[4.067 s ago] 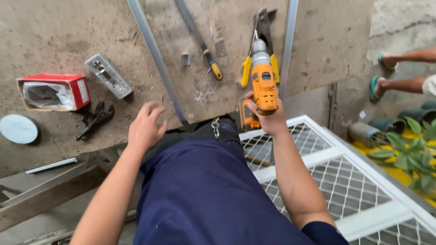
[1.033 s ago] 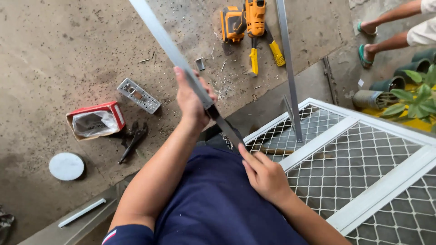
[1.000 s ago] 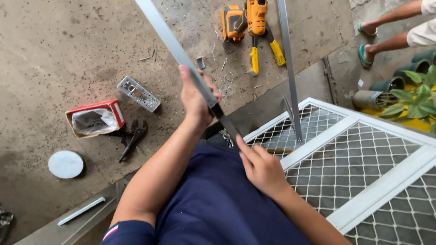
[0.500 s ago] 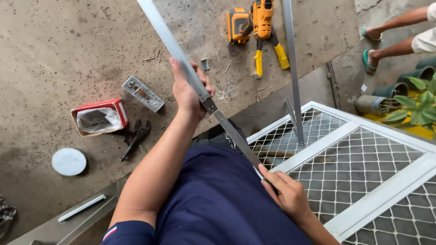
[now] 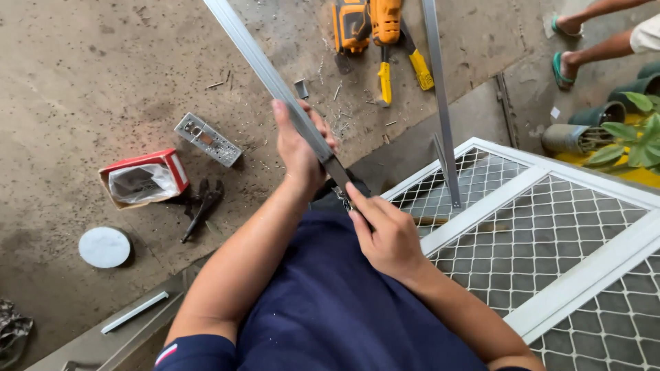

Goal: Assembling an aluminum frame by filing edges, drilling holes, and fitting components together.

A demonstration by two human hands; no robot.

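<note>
My left hand [image 5: 297, 148] grips a long grey aluminium strip [image 5: 258, 58] that runs from the top of the view down toward my lap. My right hand [image 5: 385, 230] closes on the strip's darker lower end, just below the left hand, above my dark blue shirt. The very tip of the strip is hidden under my right fingers. A white framed mesh panel [image 5: 543, 227] lies to my right.
On the concrete floor lie an orange cordless drill [image 5: 368, 20], yellow-handled snips [image 5: 412, 62], a red box with a plastic bag [image 5: 141, 178], black pliers [image 5: 199, 209], a metal plate [image 5: 207, 139], a white disc [image 5: 104, 246]. A second strip [image 5: 440, 96] stands on the mesh. Another person's sandalled feet [image 5: 564, 62] and potted plants [image 5: 619, 130] are at right.
The drill was put down on the floor. My left hand took up the strip, and my right hand has moved back up along it to just below the left hand.
</note>
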